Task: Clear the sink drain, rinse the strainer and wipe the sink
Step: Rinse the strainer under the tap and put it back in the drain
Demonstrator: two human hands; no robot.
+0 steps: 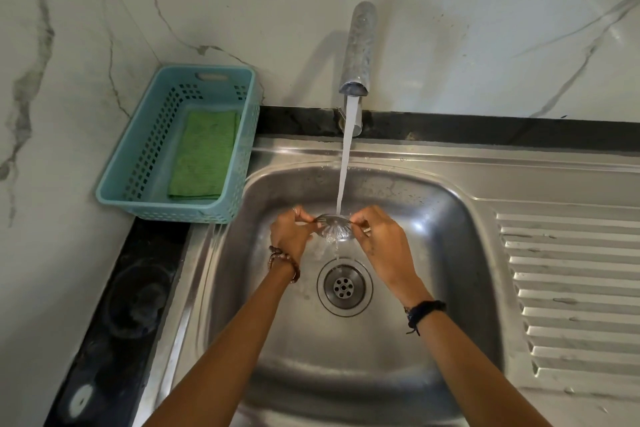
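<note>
Strainer (pixel 335 227) pinched between left hand (pixel 289 236), right hand (pixel 382 242)

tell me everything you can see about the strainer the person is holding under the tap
The strainer is a small round piece that looks like shiny metal, with a flat rim and a shallow bowl pierced by slots and holes. It is out of the drain and held tilted above it, inside the sink. The left hand pinches its left rim and the right hand pinches its right rim. The tap's water stream lands on it and runs through into the drain below.
</note>
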